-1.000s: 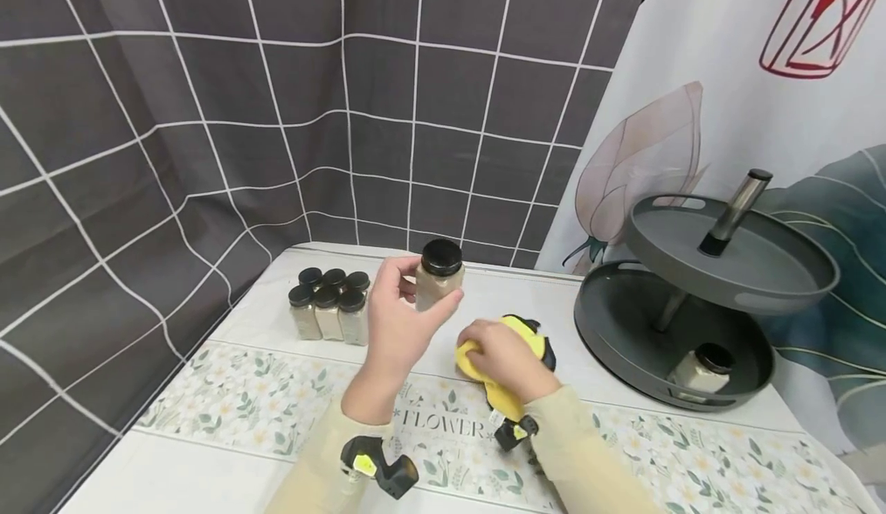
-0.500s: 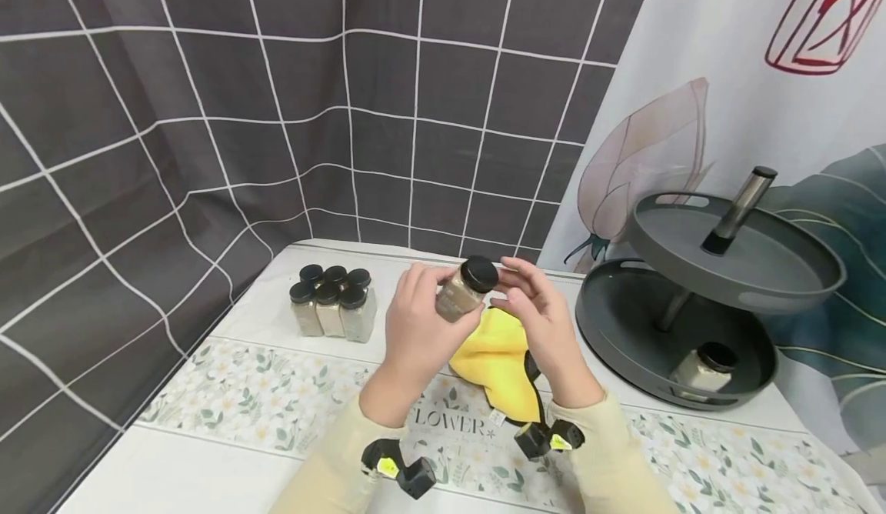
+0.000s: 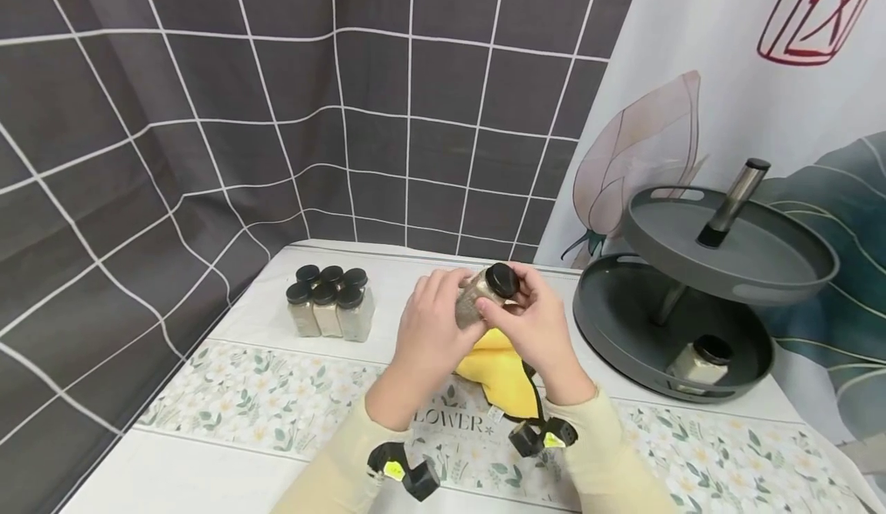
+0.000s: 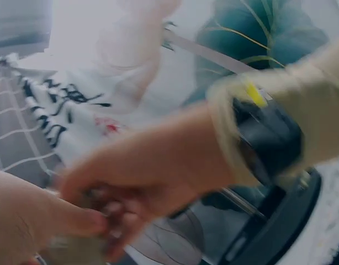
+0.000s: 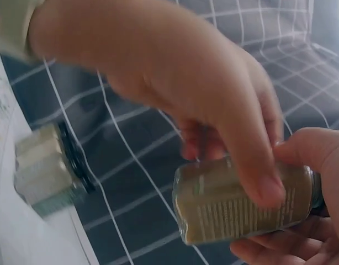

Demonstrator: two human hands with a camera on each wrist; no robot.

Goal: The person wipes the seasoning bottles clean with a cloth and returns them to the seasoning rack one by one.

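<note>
A square glass jar [image 3: 473,303] with a black lid hangs tilted in mid-air above the table, its lid toward the right. My left hand [image 3: 431,328] grips its body, thumb along the near side. Around the lid end, the fingers and thumb of my right hand [image 3: 538,322] are curled. In the right wrist view, brown contents and fine label print show on the jar [image 5: 241,201], with the left hand [image 5: 213,88] over it. Below both hands lies a yellow cloth [image 3: 501,379] with dark edging, partly covered by them. The left wrist view is blurred.
Several black-lidded jars [image 3: 328,306] stand grouped at the left on the white table [image 3: 180,460]. At the right stands a grey two-tier tray [image 3: 782,291]; one jar [image 3: 701,362] rests tilted on its lower tier. A dark grid curtain [image 3: 443,114] hangs behind.
My right hand has left the yellow cloth and come up to the jar's lid end, where it now holds. The jar has moved right and tilted over in my left hand.
</note>
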